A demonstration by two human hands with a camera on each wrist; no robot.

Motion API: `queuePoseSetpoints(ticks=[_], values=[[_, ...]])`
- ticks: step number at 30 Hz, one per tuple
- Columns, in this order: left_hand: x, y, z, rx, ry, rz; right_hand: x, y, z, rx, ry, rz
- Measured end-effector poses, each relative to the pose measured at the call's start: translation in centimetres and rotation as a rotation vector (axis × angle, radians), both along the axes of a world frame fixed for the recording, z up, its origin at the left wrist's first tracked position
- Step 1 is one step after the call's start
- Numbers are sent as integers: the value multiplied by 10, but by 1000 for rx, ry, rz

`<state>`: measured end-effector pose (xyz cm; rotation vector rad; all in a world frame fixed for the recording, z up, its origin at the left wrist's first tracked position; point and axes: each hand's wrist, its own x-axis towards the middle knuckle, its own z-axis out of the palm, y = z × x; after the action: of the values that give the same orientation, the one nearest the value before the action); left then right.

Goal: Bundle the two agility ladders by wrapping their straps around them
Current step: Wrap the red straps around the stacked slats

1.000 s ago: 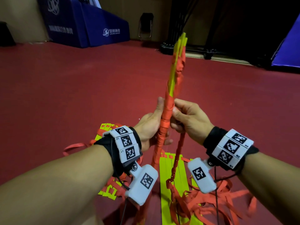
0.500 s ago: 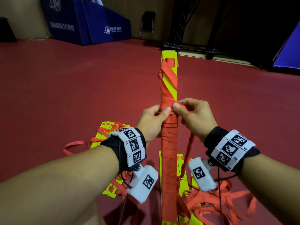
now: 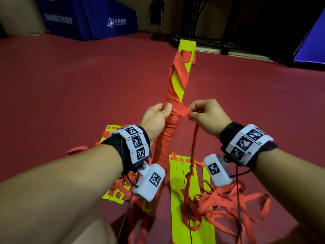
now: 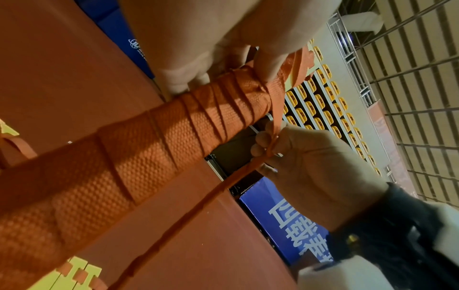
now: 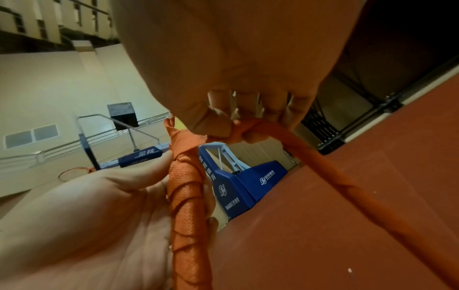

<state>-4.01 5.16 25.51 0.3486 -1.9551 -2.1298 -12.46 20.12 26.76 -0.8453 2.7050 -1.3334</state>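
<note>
Your left hand (image 3: pixel 156 118) is curled round the stacked bundle of yellow-green plastic agility-ladder rungs (image 3: pixel 177 85), thumb pressed onto the orange-red woven strap wraps just below the middle of its length; the bundle stands nearly upright at the centre of the head view, its bare top end leaning toward 1 o'clock. Below your grip the wraps lie tight and overlapping, while above it the strap crosses in open diagonals that leave yellow-green showing. Your right hand (image 3: pixel 204 117), at 3 o'clock from the left one and just beside the bundle, pinches the flat orange-red woven strap (image 3: pixel 182 111) between thumb and curled fingers; a short taut run joins that pinch to the bundle. From under the right hand the strap drops, twisted into a narrow cord, toward 6 o'clock into a loose tangle of orange-red strap (image 3: pixel 221 201) on the dark red sports floor (image 3: pixel 70 88). A second set of yellow-green flat rungs (image 3: pixel 179 191) lies side by side on the floor beneath your wrists, partly under that tangle. At 11 o'clock, well apart, stands a blue padded base with white lettering (image 3: pixel 98 18).
</note>
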Motion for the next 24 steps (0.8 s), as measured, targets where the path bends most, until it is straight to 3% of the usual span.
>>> queuePoseSetpoints(ticks=[10,14,20,24], values=[[-3,-3,-6,-65,-25,-5,-6,2,-9,-38,-120,-2],[-4,-3,-4,-57,-22,3,-8,1,-10,74,-102,-46],[-6,-17,5,64,44,161,-8,5,-28,282,-137,-23],[-2,-24,2,73,27,158,-1,0,-24,224,-150,-34]])
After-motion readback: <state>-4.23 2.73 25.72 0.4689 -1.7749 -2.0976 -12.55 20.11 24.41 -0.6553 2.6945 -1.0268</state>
